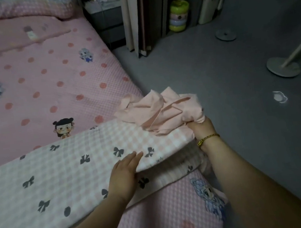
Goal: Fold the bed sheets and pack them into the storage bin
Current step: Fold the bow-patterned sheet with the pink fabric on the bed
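Note:
A pink-and-white checked sheet with dark bows (64, 173) lies folded in a long band across the near part of the bed. My left hand (123, 172) rests flat on its upper layer with fingers straight. At the band's right end, by the bed's edge, my right hand (201, 126) grips a bunched plain pink cloth (162, 110) that sits on the checked sheet. No storage bin is in view.
The bed (38, 86) carries a pink dotted cover with cartoon figures and a pillow (19, 8) at the head. Grey floor lies to the right, with two round stand bases (282, 67), a curtain (134, 17), a nightstand (105, 15) and a stacked colourful toy (179, 15).

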The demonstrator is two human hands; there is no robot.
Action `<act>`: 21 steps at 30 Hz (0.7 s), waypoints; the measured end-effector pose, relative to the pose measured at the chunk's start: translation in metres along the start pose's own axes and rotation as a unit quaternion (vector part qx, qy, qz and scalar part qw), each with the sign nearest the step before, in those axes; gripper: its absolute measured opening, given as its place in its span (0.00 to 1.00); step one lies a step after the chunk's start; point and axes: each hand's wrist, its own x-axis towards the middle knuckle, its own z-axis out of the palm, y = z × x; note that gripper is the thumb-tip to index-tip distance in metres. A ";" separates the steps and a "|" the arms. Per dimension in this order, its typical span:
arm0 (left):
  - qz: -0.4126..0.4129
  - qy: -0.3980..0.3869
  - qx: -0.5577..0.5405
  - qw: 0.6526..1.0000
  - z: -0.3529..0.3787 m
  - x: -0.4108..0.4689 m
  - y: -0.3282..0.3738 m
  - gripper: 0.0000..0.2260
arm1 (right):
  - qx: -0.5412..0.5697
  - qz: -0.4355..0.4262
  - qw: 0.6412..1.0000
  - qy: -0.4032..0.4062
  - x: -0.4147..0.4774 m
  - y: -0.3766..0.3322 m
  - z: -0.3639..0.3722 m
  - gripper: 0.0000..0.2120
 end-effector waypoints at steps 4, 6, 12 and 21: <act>0.091 0.002 0.018 0.996 0.014 0.030 0.035 0.28 | -0.027 0.016 0.999 0.037 0.035 0.012 -0.045 0.16; 0.095 -0.017 0.023 0.995 0.033 0.042 0.049 0.27 | -0.023 0.038 0.998 0.038 0.051 0.025 -0.061 0.16; 0.061 -0.051 0.085 0.993 0.072 0.060 0.061 0.24 | 0.022 0.067 0.997 -0.031 0.094 0.051 -0.074 0.17; -0.052 -0.180 0.126 0.974 0.123 0.088 0.081 0.49 | 0.154 0.230 0.959 -0.053 0.122 0.163 -0.107 0.20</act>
